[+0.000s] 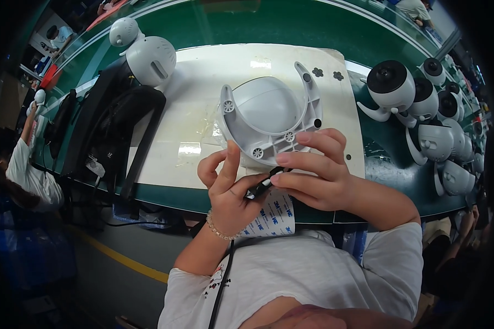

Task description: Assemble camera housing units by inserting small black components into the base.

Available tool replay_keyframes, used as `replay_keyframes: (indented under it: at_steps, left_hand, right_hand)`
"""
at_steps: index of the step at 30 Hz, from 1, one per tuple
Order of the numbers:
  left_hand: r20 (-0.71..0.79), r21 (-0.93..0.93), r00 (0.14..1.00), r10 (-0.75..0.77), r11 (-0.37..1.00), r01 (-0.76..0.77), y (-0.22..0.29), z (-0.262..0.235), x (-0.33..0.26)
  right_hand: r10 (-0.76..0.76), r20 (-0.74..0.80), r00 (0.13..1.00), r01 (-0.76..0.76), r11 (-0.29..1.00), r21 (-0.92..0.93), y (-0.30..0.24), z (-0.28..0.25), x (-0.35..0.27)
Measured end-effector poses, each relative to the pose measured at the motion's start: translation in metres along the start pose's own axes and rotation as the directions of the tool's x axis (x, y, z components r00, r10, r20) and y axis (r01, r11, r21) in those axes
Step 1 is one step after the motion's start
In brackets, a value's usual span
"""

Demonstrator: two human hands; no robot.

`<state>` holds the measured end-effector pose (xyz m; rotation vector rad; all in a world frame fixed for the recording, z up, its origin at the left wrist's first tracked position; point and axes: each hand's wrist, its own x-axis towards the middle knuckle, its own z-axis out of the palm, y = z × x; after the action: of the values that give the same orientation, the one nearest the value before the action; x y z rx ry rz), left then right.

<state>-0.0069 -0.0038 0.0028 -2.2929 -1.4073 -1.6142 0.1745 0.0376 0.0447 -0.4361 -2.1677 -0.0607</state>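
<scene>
In front of me a white plastic shell (pixel 239 122) lies with its ribbed side up, around a smooth rounded part (pixel 264 104). Several spoked round sockets show on it, and a black round pad (pixel 317 123) covers a spot on its right arm. My left hand (pixel 228 183) is closed on an adhesive pad sheet (pixel 280 214), white backing with blue print, its black side folded up near my fingers. With thumb and fingers my right hand (pixel 321 172) pinches the black end of this sheet; whether a loose pad is between the fingertips cannot be seen.
A pale work mat (pixel 192 71) with black flower-shaped pieces (pixel 328 73) covers the green table. Several white units with black round tops (pixel 389 82) crowd the right. At left stand a white two-ball device (pixel 151 57) and black bags (pixel 132 120). Another person (pixel 30 170) works far left.
</scene>
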Motion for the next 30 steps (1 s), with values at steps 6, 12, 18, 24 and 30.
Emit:
replay_keyframes:
  at_steps: [6,12,18,24,30]
  left_hand:
    - [0.027,0.034,1.0,0.013,0.999,-0.013,0.0,-0.002,0.0]
    - [-0.021,-0.025,0.999,0.025,0.999,-0.026,-0.002,0.002,0.001]
    - [0.011,0.003,1.0,0.025,1.0,-0.025,-0.001,-0.002,0.001]
    - [-0.023,-0.005,1.0,0.0,1.0,-0.001,-0.003,-0.003,-0.002]
    - [-0.034,0.011,0.999,0.014,1.0,-0.014,-0.005,0.0,-0.005]
  right_hand:
    - [0.053,0.081,0.995,-0.057,0.997,0.047,-0.003,0.002,-0.002]
    - [0.001,-0.003,1.0,-0.001,0.971,0.24,-0.011,0.002,0.006]
    - [0.023,0.119,0.993,-0.042,0.987,0.158,-0.016,0.005,0.006]
    - [-0.014,-0.051,0.999,0.029,0.951,0.308,-0.009,0.007,-0.002]
    - [0.053,-0.123,0.991,0.002,0.912,0.41,-0.016,0.026,0.006]
